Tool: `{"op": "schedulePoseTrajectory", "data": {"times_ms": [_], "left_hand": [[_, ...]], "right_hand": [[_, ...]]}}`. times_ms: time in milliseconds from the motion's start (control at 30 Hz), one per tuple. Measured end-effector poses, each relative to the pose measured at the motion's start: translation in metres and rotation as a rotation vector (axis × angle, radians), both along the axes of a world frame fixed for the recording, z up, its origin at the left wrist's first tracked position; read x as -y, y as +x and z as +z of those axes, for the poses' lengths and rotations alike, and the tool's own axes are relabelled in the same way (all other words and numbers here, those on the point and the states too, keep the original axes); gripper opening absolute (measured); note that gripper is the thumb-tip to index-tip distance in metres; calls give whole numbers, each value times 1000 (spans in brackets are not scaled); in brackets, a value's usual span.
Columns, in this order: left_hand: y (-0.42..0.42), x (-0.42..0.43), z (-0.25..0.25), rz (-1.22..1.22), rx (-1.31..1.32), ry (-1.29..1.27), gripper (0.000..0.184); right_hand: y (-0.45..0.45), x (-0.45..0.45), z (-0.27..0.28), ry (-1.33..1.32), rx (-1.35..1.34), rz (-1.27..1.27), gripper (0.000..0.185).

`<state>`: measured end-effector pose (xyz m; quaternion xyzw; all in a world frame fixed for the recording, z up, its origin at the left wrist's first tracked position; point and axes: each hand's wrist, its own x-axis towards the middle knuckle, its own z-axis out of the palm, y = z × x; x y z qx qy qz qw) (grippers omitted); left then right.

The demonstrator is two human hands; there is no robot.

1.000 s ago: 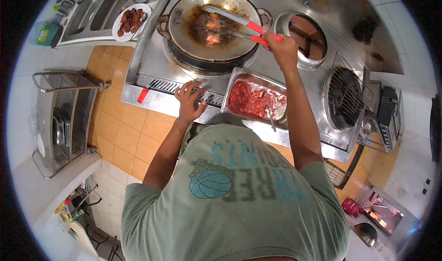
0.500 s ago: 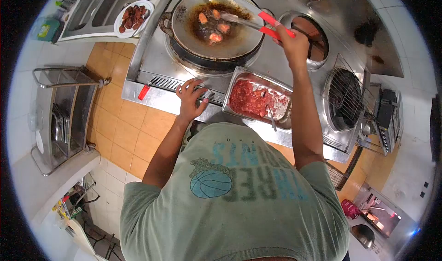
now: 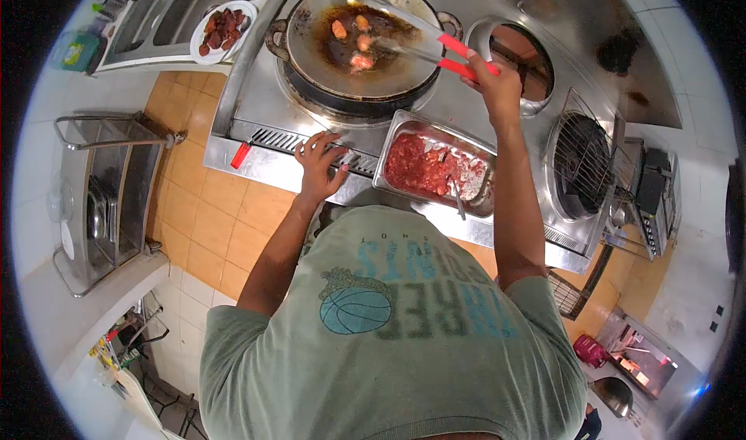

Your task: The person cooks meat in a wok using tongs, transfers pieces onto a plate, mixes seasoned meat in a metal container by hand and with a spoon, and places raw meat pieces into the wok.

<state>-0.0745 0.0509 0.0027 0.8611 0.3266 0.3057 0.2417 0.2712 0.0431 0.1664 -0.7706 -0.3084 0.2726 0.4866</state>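
Note:
My right hand (image 3: 497, 86) is closed around the red handles of a pair of metal tongs (image 3: 458, 55). The tongs' arms are spread and reach into a large wok (image 3: 311, 75) of dark oil. Several pieces of reddish meat (image 3: 361, 61) lie in the oil, and one tong tip is beside or touching a piece; I cannot tell which. My left hand (image 3: 318, 160) rests with fingers spread on the slotted front edge of the stove (image 3: 268, 121). Between my arms sits a steel tray (image 3: 381, 172) of red marinated raw meat (image 3: 412, 164) with a utensil handle sticking out.
A white plate of browned meat (image 3: 224, 32) stands by the sink at upper left. A red-handled item (image 3: 241, 155) lies on the stove's front edge. Right of the wok is a round burner opening (image 3: 532, 90); a wire rack (image 3: 583, 156) covers another burner. A metal trolley (image 3: 116, 184) stands left.
The tongs' arms have spread further apart, and their tips have shifted within the wok. One meat piece has moved left toward the others. My left hand stays on the stove edge.

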Motion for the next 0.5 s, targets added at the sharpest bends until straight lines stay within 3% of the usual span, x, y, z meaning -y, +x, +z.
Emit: {"op": "schedulePoseTrajectory", "data": {"times_ms": [100, 500], "left_hand": [[0, 1, 1, 8, 3, 24, 29], [1, 1, 6, 13, -1, 10, 26]], "right_hand": [[-3, -1, 6, 128, 29, 0, 51], [-28, 7, 10, -80, 426, 93, 58]]}}
